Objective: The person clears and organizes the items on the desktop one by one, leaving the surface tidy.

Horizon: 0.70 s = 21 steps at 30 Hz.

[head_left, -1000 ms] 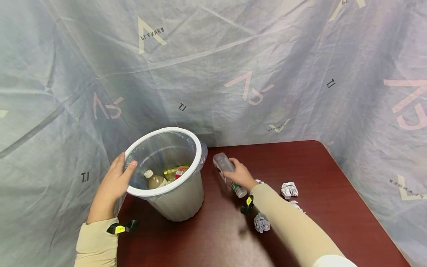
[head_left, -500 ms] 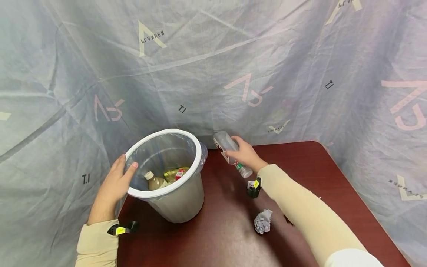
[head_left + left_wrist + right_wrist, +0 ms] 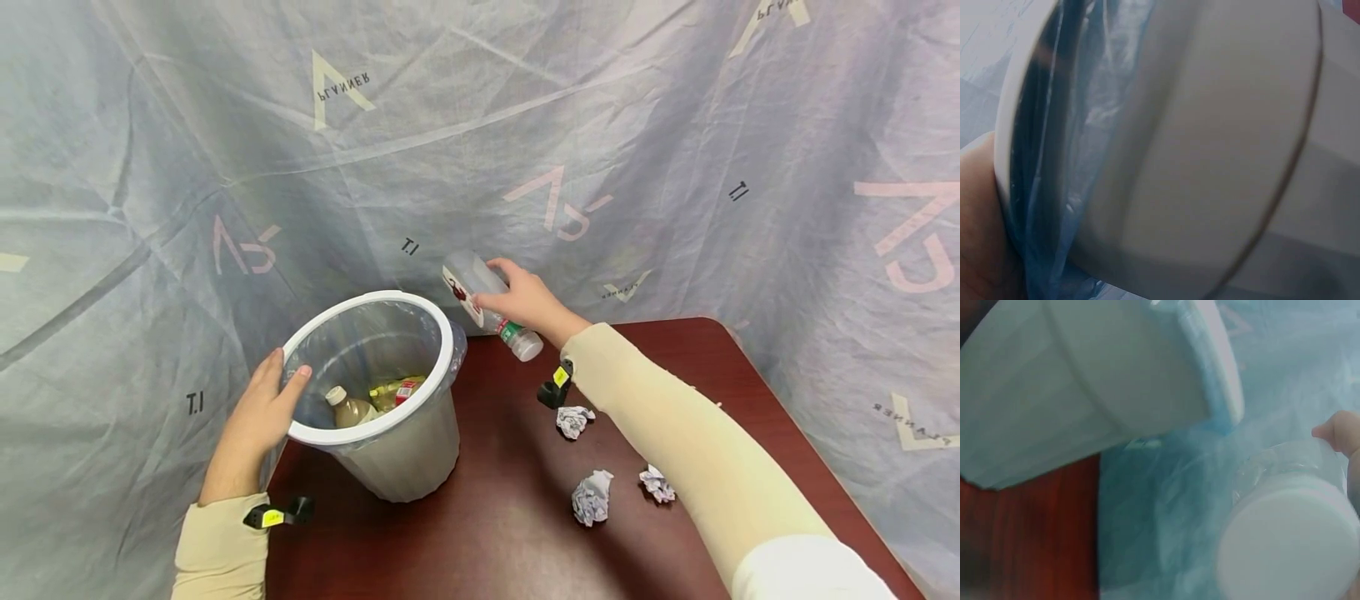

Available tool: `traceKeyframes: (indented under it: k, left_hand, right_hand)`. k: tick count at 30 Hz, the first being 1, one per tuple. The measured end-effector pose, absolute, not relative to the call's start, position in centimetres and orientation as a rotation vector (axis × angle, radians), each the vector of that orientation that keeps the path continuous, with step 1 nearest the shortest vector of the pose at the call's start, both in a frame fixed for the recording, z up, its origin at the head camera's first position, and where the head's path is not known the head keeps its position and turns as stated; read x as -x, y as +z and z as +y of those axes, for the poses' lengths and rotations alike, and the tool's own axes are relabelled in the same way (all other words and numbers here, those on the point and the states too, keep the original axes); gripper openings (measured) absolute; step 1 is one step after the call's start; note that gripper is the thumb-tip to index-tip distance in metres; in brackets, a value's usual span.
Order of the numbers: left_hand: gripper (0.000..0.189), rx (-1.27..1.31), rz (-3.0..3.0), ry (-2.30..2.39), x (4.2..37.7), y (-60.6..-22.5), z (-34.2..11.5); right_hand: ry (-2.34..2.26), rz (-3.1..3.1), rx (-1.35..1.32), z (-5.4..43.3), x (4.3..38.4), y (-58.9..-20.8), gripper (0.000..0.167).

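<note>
My left hand (image 3: 255, 414) grips the white rim (image 3: 408, 408) of a grey trash can (image 3: 408, 467), thumb on the inner side and fingers outside. A clear bag lines the can, and its folds hang over the outside in the left wrist view. My right hand (image 3: 528, 296) holds a clear plastic bottle (image 3: 491, 279) in the air, right of the can, its capped end tilted down toward me. The bottle bears a white label with a dark red print and a green-and-red band. Its pale cap (image 3: 1291, 544) fills the lower right of the right wrist view.
Inside the can lie a brown bottle with a white cap (image 3: 348, 408) and a yellow bottle (image 3: 390, 392). Crumpled paper balls (image 3: 592, 497) lie on the dark red table (image 3: 495, 550), some near the right sleeve. A grey printed cloth (image 3: 480, 125) hangs behind.
The right hand has lifted the bottle off the table and carried it up and left toward the can. Paper balls under the arm have come into sight. The left hand stays on the rim.
</note>
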<state>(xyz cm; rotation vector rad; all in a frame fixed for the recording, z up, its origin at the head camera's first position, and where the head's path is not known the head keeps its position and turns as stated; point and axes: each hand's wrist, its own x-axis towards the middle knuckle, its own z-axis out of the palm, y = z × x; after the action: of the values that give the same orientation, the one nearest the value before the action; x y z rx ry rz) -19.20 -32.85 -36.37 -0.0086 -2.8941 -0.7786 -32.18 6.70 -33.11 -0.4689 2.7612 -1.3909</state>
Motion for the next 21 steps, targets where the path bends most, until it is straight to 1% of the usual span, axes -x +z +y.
traceKeyframes:
  k: [10,16,21]
  left_hand:
    - [0.082,0.011,-2.905,-0.776,19.2,-36.3,-32.8]
    - [0.082,0.016,-2.904,-0.772,19.3,-36.3,-32.9]
    - [0.082,0.018,-2.906,-0.783,19.3,-36.5,-32.8]
  right_hand:
    - [-1.342,2.715,0.554,2.3,31.1,-29.7,0.080]
    - [-1.292,2.676,0.623,-0.9,29.9,-28.6,0.080]
    - [-1.338,2.594,0.650,-2.0,29.2,-28.4,0.079]
